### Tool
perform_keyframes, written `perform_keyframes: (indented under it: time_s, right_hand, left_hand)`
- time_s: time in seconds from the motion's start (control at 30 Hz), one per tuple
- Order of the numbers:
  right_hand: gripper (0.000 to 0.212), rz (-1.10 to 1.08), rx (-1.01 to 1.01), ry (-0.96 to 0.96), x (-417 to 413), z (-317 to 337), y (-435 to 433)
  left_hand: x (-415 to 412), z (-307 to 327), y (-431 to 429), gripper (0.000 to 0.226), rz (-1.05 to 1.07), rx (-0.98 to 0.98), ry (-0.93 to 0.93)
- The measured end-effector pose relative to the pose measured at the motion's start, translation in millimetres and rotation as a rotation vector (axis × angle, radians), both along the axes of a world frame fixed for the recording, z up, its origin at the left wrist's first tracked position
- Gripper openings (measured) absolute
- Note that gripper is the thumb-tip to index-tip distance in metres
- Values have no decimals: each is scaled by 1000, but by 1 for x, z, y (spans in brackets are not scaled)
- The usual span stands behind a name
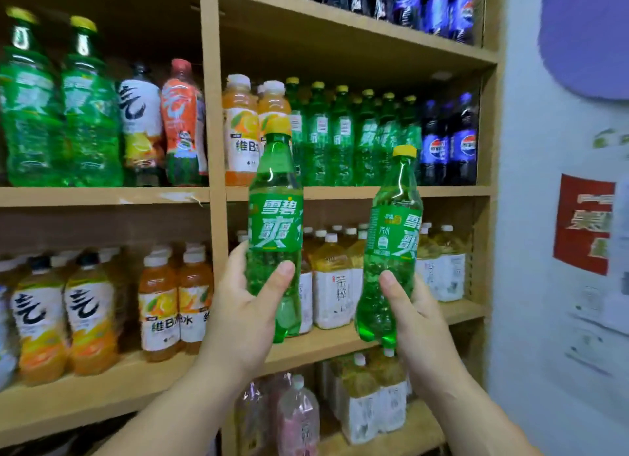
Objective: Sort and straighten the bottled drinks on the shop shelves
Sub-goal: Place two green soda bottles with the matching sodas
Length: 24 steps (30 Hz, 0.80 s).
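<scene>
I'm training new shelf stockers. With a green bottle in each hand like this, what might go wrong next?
The left hand grips the left bottle low, the right hand the right bottle, which tilts and might slip.
The green row on the shelf looks packed, so pushing these in may topple neighbours.

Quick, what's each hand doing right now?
Left hand: grips a green soda bottle round its lower half, upright.
Right hand: grips a second green soda bottle, tilted slightly right.
</scene>
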State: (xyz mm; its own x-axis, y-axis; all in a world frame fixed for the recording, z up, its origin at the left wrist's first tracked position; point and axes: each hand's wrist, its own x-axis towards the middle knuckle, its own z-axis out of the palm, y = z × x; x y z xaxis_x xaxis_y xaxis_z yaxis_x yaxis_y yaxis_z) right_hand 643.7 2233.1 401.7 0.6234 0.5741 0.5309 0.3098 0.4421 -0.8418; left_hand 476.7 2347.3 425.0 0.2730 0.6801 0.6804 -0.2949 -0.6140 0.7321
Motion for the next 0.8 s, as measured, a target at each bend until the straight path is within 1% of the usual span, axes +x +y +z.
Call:
perform_keyframes:
  time_s: [0.03,0.07,0.1,0.13,0.17,0.2,0.23,0.3,0.4,0.43,0.47,0.53,0.6,0.63,0.67,0.7,0.73,0.8]
  right_hand:
    - [55,-14,-2,-16,6,5,2]
    - [65,-37,4,-30,13,9,5]
    - [79,-60,0,-39,19,13,10]
    - [86,-82,-18,-42,28,18,15]
    - [79,-94,-7,-26,33,25,21]
    - [64,-80,15,-19,40,30,27]
    - [59,-63,21,-9,45,35,32]
    - [65,-94,43,-22,55,45,44]
    - [62,-179,59,-51,80,60,59]
    - [61,-189,78,-57,90,66,61]
    - [60,-195,94,-70,100,72,64]
    - [65,-198,126,-109,112,85,68]
    - [76,-221,145,-133,126,99,72]
    - [77,-217,145,-142,131,107,74]
    - [75,-229,158,-146,137,115,78]
    - [71,-217,160,-145,148,123,83]
    - [64,-211,160,-155,156,131,89]
    - [41,-206,120,-178,169,149,98]
  left_hand:
    - [8,5,1,48,-8,-1,-1]
    - [17,10,3,49,-12,7,0]
    - [25,15,6,50,-10,16,7]
    - [33,21,9,51,-9,27,3]
    - [41,27,14,51,-12,42,-6]
    - [47,34,19,52,-23,53,-17]
    - [54,41,26,54,-33,62,-26]
    - [68,57,42,65,-37,85,-62]
    - [89,84,62,90,-16,111,-94]
    - [96,93,67,97,-10,123,-94]
    - [102,101,72,98,-5,144,-86]
    - [114,116,79,87,-13,188,-57]
    - [124,128,87,61,-26,217,-32]
    - [128,135,87,49,-26,224,-17]
    - [131,142,86,45,-21,244,-8]
    - [135,149,89,48,-12,271,-12]
    - [140,156,90,43,3,300,-23]
    - [148,169,92,34,24,328,-30]
